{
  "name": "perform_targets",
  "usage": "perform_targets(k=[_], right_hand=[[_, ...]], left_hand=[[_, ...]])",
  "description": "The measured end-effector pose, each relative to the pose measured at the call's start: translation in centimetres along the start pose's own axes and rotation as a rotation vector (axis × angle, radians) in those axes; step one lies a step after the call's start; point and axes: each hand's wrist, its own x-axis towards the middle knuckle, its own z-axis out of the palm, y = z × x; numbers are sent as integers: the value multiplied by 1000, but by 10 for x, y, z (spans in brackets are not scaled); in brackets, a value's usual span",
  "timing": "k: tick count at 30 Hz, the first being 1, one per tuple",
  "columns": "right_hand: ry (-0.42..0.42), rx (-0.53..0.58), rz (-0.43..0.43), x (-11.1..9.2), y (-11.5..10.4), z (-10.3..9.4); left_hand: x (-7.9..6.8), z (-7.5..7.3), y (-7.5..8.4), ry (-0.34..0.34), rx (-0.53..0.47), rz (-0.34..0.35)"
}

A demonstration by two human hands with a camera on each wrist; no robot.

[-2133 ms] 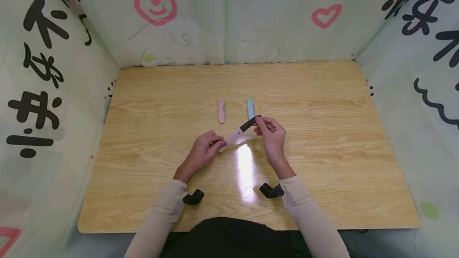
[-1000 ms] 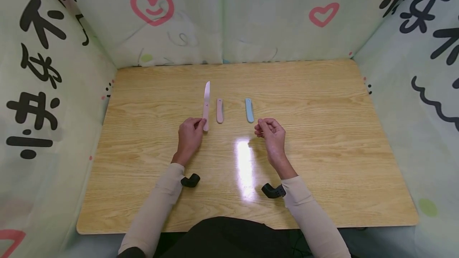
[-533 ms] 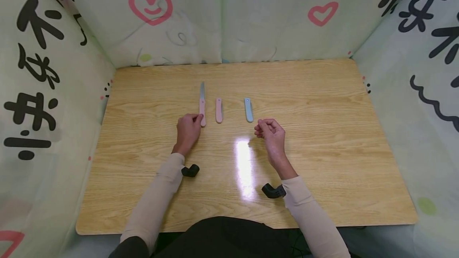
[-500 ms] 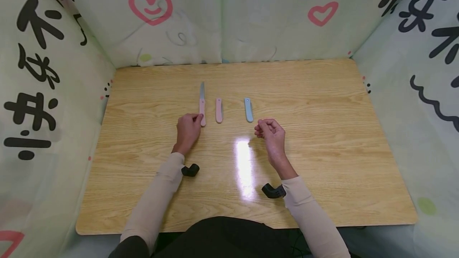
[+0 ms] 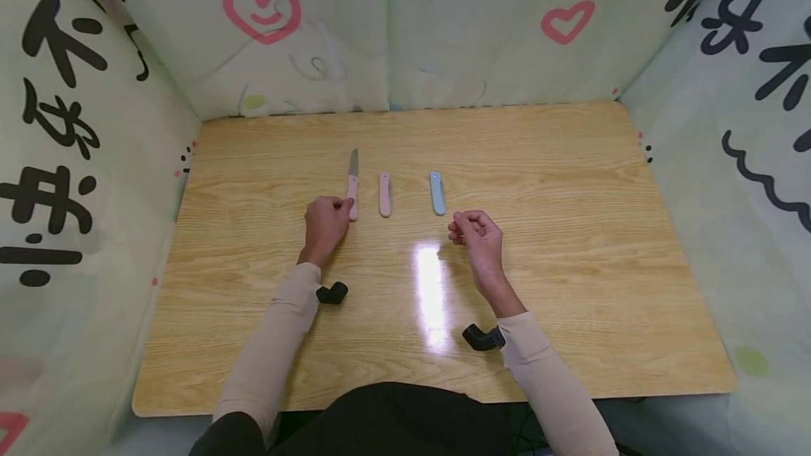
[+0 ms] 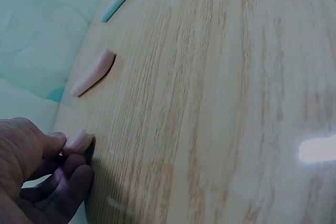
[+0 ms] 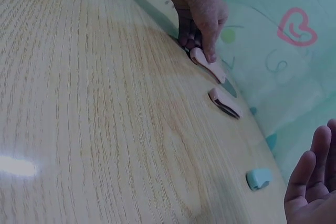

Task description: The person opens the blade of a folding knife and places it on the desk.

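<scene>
My left hand [image 5: 326, 225] pinches the handle of a pink folding knife [image 5: 353, 180], its grey blade unfolded and pointing to the far side of the table. In the left wrist view thumb and fingers grip the pink handle [image 6: 79, 142], close over the wood. A second pink knife [image 5: 385, 195], folded, lies just right of it. Farther right lies a light blue folded knife [image 5: 437, 193]. My right hand [image 5: 481, 245] hovers near the blue knife, thumb and index tip together, other fingers loosely bent, nothing held.
The wooden table [image 5: 570, 266] has a bright light reflection [image 5: 431, 294] at its middle. Printed fabric walls [image 5: 469, 27] enclose the back and both sides. Black wrist cameras [image 5: 483, 338] stick out from the sleeves.
The unfolded knife, earlier held slanted between both hands, has left my right hand and moved left, now lined up beside the folded pink one. My right hand has stayed almost still since.
</scene>
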Motion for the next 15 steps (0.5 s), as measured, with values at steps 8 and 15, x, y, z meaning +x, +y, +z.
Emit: perform_targets(k=[8, 15], right_hand=[[-1, 0, 7, 0, -2, 0], [-4, 0, -6, 0, -3, 0]], left_hand=[[3, 0, 1, -1, 37, -13], [4, 2, 0, 9, 44, -13]])
